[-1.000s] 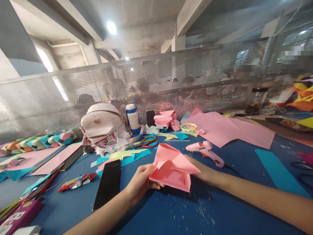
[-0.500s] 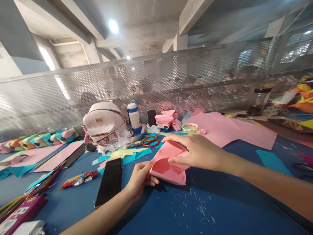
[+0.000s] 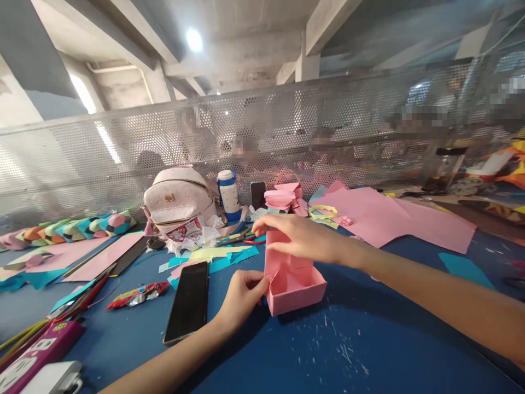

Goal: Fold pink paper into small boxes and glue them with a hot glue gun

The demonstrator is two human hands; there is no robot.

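Observation:
A pink folded paper box [image 3: 297, 298] rests on the blue tabletop, its hollow facing up and a tall flap standing at its back. My left hand [image 3: 246, 290] pinches the box's left corner between thumb and fingers. Over the top of the raised flap bends my right hand [image 3: 291, 235], fingers closed round its upper edge; part of the flap is hidden behind it. A black phone [image 3: 187, 301] lies just left of my left hand. Behind the hands are scissors [image 3: 250, 239], mostly covered, and yellow and blue paper strips [image 3: 229, 256].
A pale pink backpack [image 3: 180, 191], a white-and-blue bottle [image 3: 228, 194] and pink paper pieces [image 3: 283, 197] stand along the perforated metal screen [image 3: 266, 126]. Large pink sheets [image 3: 394, 213] lie at back right. A red snack wrapper [image 3: 137, 295] and purple box [image 3: 41, 350] are at left.
The pink paper has opened out into a box shape with its flap upright. My right hand has moved left and up to the flap's top; my left hand still holds the left side.

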